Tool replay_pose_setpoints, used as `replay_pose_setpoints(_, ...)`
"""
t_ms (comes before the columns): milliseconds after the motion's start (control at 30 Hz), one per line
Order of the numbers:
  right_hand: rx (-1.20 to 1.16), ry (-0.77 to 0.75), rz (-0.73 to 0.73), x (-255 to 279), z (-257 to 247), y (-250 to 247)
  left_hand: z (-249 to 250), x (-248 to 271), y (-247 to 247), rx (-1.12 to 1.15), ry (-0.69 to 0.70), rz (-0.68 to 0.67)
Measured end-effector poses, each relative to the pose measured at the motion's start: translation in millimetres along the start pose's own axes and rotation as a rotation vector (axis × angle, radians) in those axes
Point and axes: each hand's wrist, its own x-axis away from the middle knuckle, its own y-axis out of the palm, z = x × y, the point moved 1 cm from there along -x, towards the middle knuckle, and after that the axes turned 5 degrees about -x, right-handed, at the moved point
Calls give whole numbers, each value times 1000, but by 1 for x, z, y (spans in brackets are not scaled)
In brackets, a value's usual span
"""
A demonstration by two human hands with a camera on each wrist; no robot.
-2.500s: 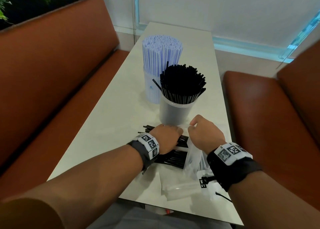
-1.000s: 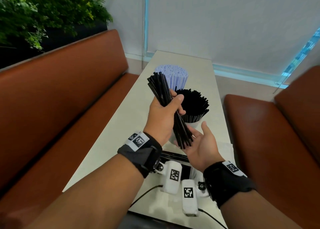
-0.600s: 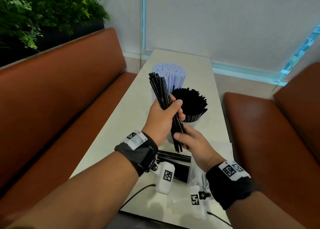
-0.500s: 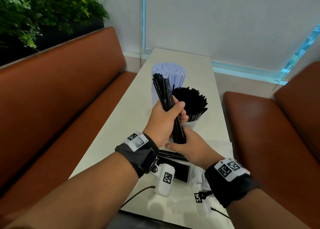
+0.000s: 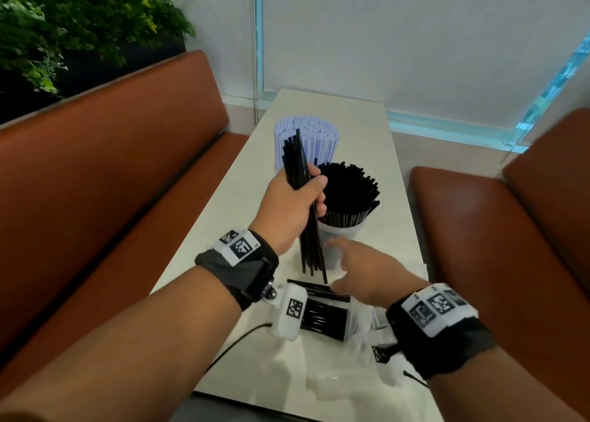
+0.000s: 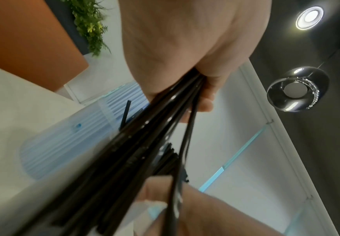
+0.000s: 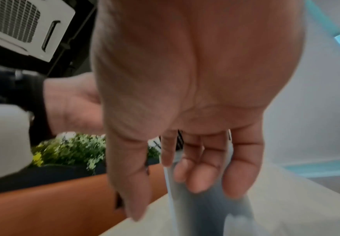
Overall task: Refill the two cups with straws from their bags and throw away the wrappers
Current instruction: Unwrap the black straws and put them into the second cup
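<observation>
I see left hand [image 5: 289, 211] gripping thin glossy black straws [image 5: 306, 217], long axis near-upright; right hand [image 5: 367, 271] loose-fingered, holding nothing.

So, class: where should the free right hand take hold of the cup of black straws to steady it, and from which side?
Wrap the right hand around the bare lower wall of the cup of black straws, coming from its right: straws fan out above the rim, and the left hand blocks the left.

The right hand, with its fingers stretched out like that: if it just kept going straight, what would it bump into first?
Most likely the cup of black straws. The right hand is open and its fingers point at the cup's lower wall, just short of it, though the depth is hard to judge.
</observation>
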Motion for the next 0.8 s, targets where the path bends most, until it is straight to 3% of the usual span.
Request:
replay_pose_setpoints(67,60,8,78,-6,7,-13,6,-14,-2,-44,-51,-36)
replay_pose_setpoints(167,57,143,254,-19,12,-23,14,-29,5,-92,-75,-90)
replay_pose_setpoints(300,103,194,196,-35,18,-16,23,-47,18,16,-30,3)
replay_pose_setpoints(433,176,75,81,-44,26,-6,26,-65,22,161,22,172)
replay_pose_setpoints(533,27,129,134,-46,31,-6,25,-73,21,178,82,285)
replay_pose_setpoints(700,27,141,164,-45,32,-3,18,-73,22,64,187,307)
replay_pose_setpoints(800,41,158,153,-44,31,-5,7,-67,23,-178,238,243)
